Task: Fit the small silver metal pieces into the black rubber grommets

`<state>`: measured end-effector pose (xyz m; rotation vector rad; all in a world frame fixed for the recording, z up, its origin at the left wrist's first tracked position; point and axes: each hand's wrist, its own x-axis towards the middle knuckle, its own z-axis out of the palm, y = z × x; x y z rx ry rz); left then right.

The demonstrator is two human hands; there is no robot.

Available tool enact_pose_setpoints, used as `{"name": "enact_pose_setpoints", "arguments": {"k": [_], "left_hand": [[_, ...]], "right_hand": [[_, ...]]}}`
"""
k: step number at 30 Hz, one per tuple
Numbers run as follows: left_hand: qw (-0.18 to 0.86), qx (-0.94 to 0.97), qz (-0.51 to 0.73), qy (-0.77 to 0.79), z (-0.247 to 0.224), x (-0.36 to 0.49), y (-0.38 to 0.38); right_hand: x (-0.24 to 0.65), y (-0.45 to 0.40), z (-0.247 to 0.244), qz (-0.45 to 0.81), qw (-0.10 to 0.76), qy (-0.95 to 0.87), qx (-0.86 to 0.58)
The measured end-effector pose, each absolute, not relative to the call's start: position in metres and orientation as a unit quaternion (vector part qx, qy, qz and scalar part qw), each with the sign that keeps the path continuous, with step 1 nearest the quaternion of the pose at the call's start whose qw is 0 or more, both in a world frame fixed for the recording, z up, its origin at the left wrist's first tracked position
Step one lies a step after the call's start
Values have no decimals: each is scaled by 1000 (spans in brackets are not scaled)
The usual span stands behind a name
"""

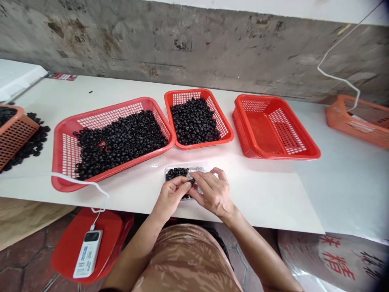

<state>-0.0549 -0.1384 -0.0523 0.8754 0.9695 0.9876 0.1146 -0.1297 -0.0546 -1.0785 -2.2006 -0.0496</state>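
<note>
My left hand (172,196) and my right hand (212,192) meet at the fingertips, pinching a small black bead (191,182) between them. Beneath them lies a small white tray (170,170) holding a heap of black beads (176,174) and a tangle of silvery metal chain (198,169). My hands partly hide the tray and its contents. Beyond it, a large red plastic basket (65,158) and a smaller red basket (226,132) both hold many black beads.
A stack of empty red baskets (258,125) stands to the right. Orange baskets sit at the far left (18,140) and far right (358,121), with loose beads (36,140) by the left one. A power bank (88,253) rests on a red stool (69,259) below the table (267,202).
</note>
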Motion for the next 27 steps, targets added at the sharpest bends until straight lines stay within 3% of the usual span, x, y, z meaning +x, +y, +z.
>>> {"name": "enact_pose_setpoints", "arguments": {"k": [22, 27], "left_hand": [[666, 384, 457, 447, -63, -48, -150], [688, 384, 432, 439, -61, -48, -148]], "right_hand": [[125, -123, -61, -60, 331, -893, -298], [128, -117, -58, -25, 370, -887, -275]]}}
